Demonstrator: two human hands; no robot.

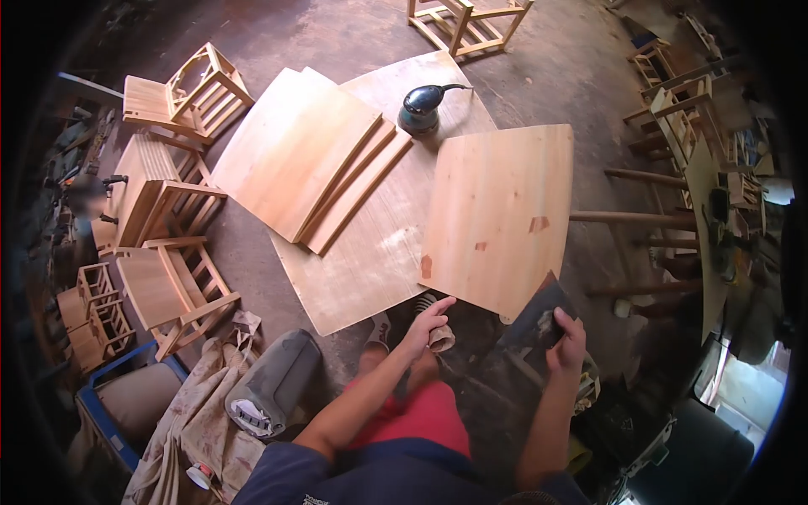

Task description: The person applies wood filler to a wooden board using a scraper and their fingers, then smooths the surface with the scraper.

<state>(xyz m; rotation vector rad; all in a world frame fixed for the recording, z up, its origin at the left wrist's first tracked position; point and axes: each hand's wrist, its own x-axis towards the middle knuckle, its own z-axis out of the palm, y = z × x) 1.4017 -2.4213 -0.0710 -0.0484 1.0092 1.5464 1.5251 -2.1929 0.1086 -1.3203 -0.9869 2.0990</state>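
Note:
Between the fingers of my right hand (pixel 568 341) is a dark grey sheet that looks like sandpaper (pixel 537 313), held beside the lower right corner of a wooden panel (pixel 501 210). The panel has several reddish-brown patches on its face. My left hand (pixel 427 326) is at the panel's lower left edge, its index finger stretched toward that edge. Its other fingers curl around a small beige rolled piece (pixel 441 338), whose kind I cannot make out. Behind the panel, an electric sander (pixel 422 108) stands upright on a large pale board (pixel 370 282).
A stack of wooden panels (pixel 295 151) lies on the board's left. Wooden chairs (pixel 181 290) line the left side, and another chair frame (pixel 467 25) stands at the back. Near my legs are a grey cylindrical object (pixel 278 383) and a draped cloth (pixel 189 421). A workbench (pixel 703 227) is at right.

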